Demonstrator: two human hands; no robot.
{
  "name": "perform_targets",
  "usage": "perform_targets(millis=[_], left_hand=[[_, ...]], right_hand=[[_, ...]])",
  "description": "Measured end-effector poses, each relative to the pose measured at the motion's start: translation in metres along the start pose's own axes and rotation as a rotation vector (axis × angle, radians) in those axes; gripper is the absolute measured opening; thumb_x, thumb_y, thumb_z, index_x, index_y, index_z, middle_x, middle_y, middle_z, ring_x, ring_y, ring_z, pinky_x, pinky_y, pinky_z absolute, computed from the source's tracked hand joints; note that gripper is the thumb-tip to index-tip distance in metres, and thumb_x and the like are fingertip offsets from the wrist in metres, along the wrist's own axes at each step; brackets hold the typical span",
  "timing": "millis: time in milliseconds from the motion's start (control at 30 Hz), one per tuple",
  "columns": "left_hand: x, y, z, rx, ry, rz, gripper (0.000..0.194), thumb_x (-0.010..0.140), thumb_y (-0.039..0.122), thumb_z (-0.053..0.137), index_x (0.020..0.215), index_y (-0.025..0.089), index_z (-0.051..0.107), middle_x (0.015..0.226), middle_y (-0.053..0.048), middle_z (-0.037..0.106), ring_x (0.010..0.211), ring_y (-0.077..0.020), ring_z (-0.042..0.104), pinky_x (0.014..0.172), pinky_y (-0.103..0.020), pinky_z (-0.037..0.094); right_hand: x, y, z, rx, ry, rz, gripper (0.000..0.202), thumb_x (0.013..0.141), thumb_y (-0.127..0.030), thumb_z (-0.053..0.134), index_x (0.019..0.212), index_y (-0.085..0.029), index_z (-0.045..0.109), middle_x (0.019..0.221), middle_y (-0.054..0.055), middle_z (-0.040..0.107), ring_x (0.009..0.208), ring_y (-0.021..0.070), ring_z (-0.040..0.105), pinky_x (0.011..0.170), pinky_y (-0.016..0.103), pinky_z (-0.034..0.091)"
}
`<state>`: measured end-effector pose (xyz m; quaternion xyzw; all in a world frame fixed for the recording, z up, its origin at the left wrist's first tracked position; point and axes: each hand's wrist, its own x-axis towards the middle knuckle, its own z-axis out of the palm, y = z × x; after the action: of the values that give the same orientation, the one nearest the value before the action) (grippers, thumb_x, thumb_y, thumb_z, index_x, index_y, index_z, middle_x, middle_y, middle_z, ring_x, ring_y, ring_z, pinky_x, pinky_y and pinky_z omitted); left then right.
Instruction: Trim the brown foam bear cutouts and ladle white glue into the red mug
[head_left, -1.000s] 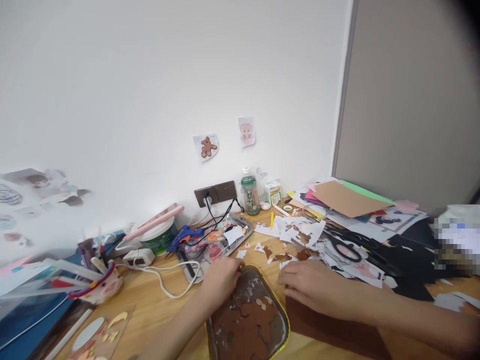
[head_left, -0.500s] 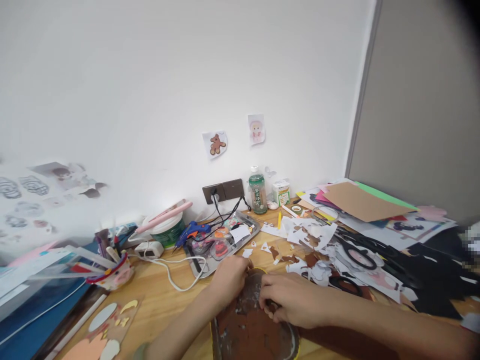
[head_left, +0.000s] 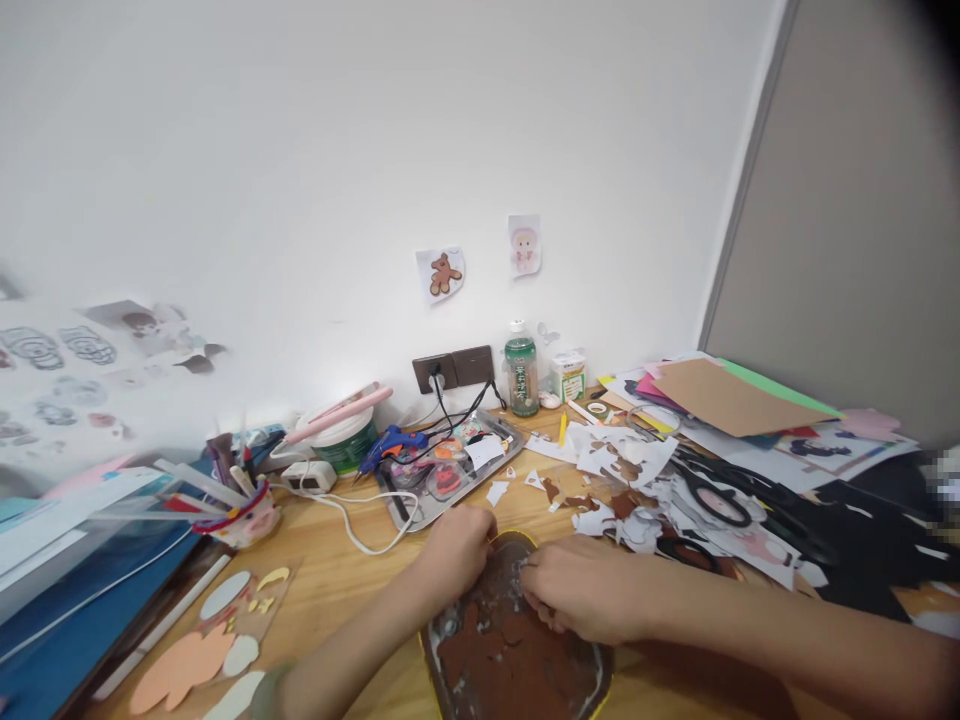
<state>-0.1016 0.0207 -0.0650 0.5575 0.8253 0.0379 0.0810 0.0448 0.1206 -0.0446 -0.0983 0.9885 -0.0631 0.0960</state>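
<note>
A dark brown board point(head_left: 517, 660) with a yellow edge and whitish smears lies on the wooden table at the bottom centre. My left hand point(head_left: 459, 548) is closed at the board's upper left edge; what its fingers hold, if anything, is hidden. Over the board's upper right part, my right hand point(head_left: 581, 588) has its fingers curled down and pressed together. Whatever may be between them is too small to make out.
Paper scraps point(head_left: 619, 455) and black scissors point(head_left: 716, 498) lie to the right. Behind are a tray point(head_left: 424, 518), a blue glue gun point(head_left: 391, 446) and a green bottle point(head_left: 521, 372). A pen cup point(head_left: 251, 518) and peach cutouts point(head_left: 184, 665) are at the left.
The view has shifted slightly, with most things now a little to the right and higher. My right hand's fingers have curled in closer together. My left hand stays at the board's edge.
</note>
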Motion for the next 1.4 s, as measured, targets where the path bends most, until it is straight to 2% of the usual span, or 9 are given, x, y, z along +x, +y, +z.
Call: perform_targets(millis=[100, 233, 467, 567, 667, 800, 1067, 1233, 1400], left_hand=[[-0.006, -0.002, 0.0, -0.023, -0.006, 0.0, 0.024, 0.065, 0.014, 0.045, 0.08, 0.019, 0.063, 0.08, -0.007, 0.065, 0.077, -0.0199, 0.058, 0.063, -0.027, 0.038], [-0.006, -0.004, -0.001, -0.073, -0.015, -0.002, 0.022, 0.064, 0.016, 0.047, 0.079, 0.019, 0.063, 0.079, -0.004, 0.066, 0.075, -0.0159, 0.057, 0.061, -0.023, 0.037], [0.01, 0.002, -0.002, -0.067, 0.003, 0.001, 0.022, 0.064, 0.015, 0.047, 0.078, 0.018, 0.063, 0.079, -0.005, 0.065, 0.076, -0.016, 0.057, 0.062, -0.024, 0.037], [0.02, 0.005, -0.002, -0.04, 0.002, -0.005, 0.022, 0.065, 0.015, 0.047, 0.08, 0.018, 0.063, 0.082, -0.006, 0.065, 0.077, -0.0164, 0.057, 0.063, -0.024, 0.038], [0.029, 0.005, -0.003, -0.006, -0.016, -0.009, 0.019, 0.066, 0.017, 0.05, 0.079, 0.018, 0.063, 0.083, -0.005, 0.065, 0.08, -0.0167, 0.056, 0.065, -0.025, 0.039], [0.034, 0.004, -0.006, 0.036, -0.071, -0.003, 0.014, 0.069, 0.023, 0.056, 0.079, 0.016, 0.062, 0.082, -0.004, 0.063, 0.08, -0.0158, 0.056, 0.069, -0.028, 0.041], [0.034, 0.012, -0.007, 0.129, -0.118, 0.02, 0.024, 0.078, 0.033, 0.049, 0.087, 0.013, 0.056, 0.092, -0.006, 0.058, 0.087, -0.0161, 0.054, 0.077, -0.037, 0.043], [0.039, 0.008, -0.009, 0.141, -0.173, 0.047, 0.025, 0.077, 0.033, 0.049, 0.091, 0.013, 0.055, 0.094, -0.005, 0.057, 0.087, -0.0159, 0.054, 0.075, -0.037, 0.044], [0.039, 0.005, -0.008, 0.142, -0.188, 0.056, 0.025, 0.078, 0.032, 0.049, 0.094, 0.013, 0.054, 0.095, -0.006, 0.056, 0.086, -0.0158, 0.054, 0.075, -0.036, 0.044]], right_hand=[[-0.001, -0.007, -0.004, -0.088, -0.023, -0.01, 0.014, 0.068, -0.014, 0.052, 0.078, -0.013, 0.062, 0.074, 0.007, 0.065, 0.064, 0.0205, 0.059, 0.043, 0.025, 0.027], [-0.003, -0.011, -0.005, -0.172, 0.02, -0.016, 0.017, 0.07, -0.017, 0.051, 0.082, -0.011, 0.062, 0.078, 0.01, 0.065, 0.066, 0.0219, 0.059, 0.042, 0.025, 0.028], [-0.001, -0.014, -0.011, -0.137, -0.093, 0.138, 0.021, 0.07, -0.016, 0.047, 0.079, -0.011, 0.066, 0.072, 0.011, 0.066, 0.061, 0.021, 0.06, 0.039, 0.025, 0.025], [0.003, -0.013, -0.017, -0.116, -0.132, 0.187, 0.021, 0.066, -0.014, 0.049, 0.076, -0.01, 0.067, 0.071, 0.012, 0.067, 0.059, 0.0205, 0.06, 0.037, 0.024, 0.024], [0.008, -0.009, -0.019, -0.076, -0.151, 0.211, 0.02, 0.059, -0.019, 0.056, 0.073, -0.012, 0.069, 0.068, 0.009, 0.067, 0.057, 0.0192, 0.059, 0.036, 0.023, 0.024], [0.01, -0.004, -0.014, -0.042, -0.118, 0.205, 0.02, 0.054, -0.025, 0.061, 0.069, -0.014, 0.069, 0.063, 0.006, 0.066, 0.056, 0.0179, 0.058, 0.037, 0.022, 0.024], [-0.002, 0.001, -0.004, 0.078, 0.033, 0.24, 0.017, 0.052, -0.025, 0.059, 0.065, -0.016, 0.065, 0.059, 0.003, 0.063, 0.051, 0.0163, 0.054, 0.038, 0.022, 0.023], [-0.005, 0.009, -0.009, 0.255, 0.118, 0.261, 0.019, 0.057, -0.017, 0.053, 0.074, -0.017, 0.06, 0.069, 0.0, 0.063, 0.06, 0.0124, 0.055, 0.046, 0.018, 0.033], [0.002, 0.01, -0.016, 0.429, 0.094, 0.191, 0.018, 0.064, -0.019, 0.05, 0.081, -0.018, 0.057, 0.073, -0.003, 0.063, 0.063, 0.0083, 0.056, 0.05, 0.014, 0.037]])
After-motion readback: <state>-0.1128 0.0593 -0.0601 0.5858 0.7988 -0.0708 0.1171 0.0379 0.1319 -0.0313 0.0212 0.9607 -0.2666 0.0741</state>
